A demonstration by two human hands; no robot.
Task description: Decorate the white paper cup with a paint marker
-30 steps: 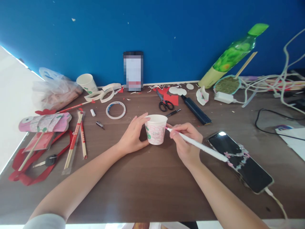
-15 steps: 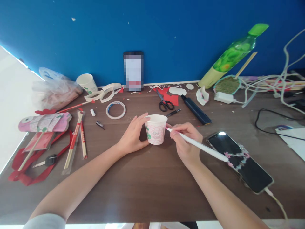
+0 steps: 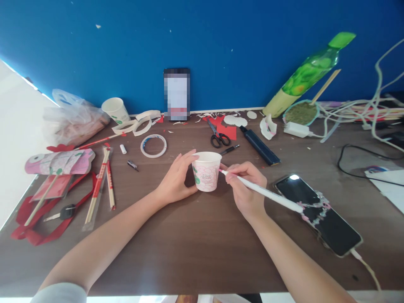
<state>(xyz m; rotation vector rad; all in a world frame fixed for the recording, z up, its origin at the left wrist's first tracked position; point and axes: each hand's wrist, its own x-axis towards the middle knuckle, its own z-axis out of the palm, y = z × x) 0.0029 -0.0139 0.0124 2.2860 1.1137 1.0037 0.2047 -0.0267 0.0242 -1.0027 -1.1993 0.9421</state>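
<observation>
A white paper cup (image 3: 207, 173) with green leaves and pink line drawing stands upright on the brown table (image 3: 189, 248). My left hand (image 3: 179, 176) grips it from the left, a finger at the rim and the thumb low near the base. In my right hand (image 3: 249, 187) is a white marker (image 3: 268, 193), pinched like a pen. Its pink tip meets the cup's right side. Just behind the cup lie a black pen (image 3: 230, 149) and black-handled scissors (image 3: 220, 139).
A phone (image 3: 318, 214) with a bead strap lies to the right, charging. Another phone (image 3: 176, 94) leans on the blue wall. Tape roll (image 3: 143, 147), wrapped chopsticks (image 3: 98, 185) and a key (image 3: 65, 212) lie left. A green bottle (image 3: 311, 69) leans at the back right, near white cables (image 3: 377, 90).
Hardly anything differs. My right hand and the marker have shifted very slightly, the tip staying at the cup's right side; the cup and my left hand keep their place.
</observation>
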